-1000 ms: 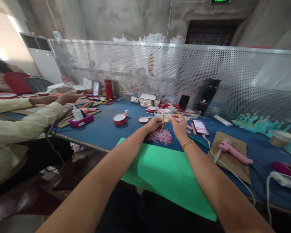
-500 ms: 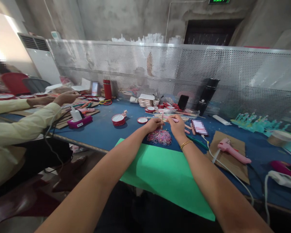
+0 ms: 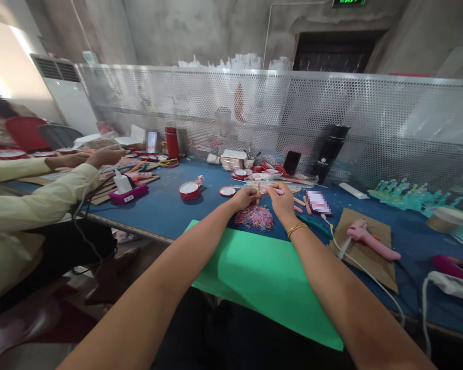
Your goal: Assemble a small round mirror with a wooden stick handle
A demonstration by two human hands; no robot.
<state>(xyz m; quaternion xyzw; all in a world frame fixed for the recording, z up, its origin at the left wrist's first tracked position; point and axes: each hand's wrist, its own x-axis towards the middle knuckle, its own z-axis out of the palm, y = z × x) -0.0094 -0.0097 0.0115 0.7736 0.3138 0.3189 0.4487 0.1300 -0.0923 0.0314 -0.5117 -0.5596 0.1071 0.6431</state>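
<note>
Above a heap of thin multicoloured strands (image 3: pixel 254 220), my left hand (image 3: pixel 244 198) is closed with its fingers pinched round a small, slim pinkish stick (image 3: pixel 258 189) standing upright. My right hand (image 3: pixel 283 201), a gold bracelet at its wrist, grips a pink pen-like tool (image 3: pixel 278 191) that points left toward the stick. Whether the tool's tip touches the stick is too small to tell. A green sheet (image 3: pixel 270 277) lies under my forearms and hangs over the table's front edge.
A pink glue gun (image 3: pixel 374 242) rests on cardboard (image 3: pixel 384 226) at the right, its cord trailing forward. Round red-rimmed tins (image 3: pixel 189 190), a black flask (image 3: pixel 332 149) and a phone (image 3: pixel 318 202) stand or lie around. A co-worker's sleeves (image 3: pixel 34 198) reach in from the left.
</note>
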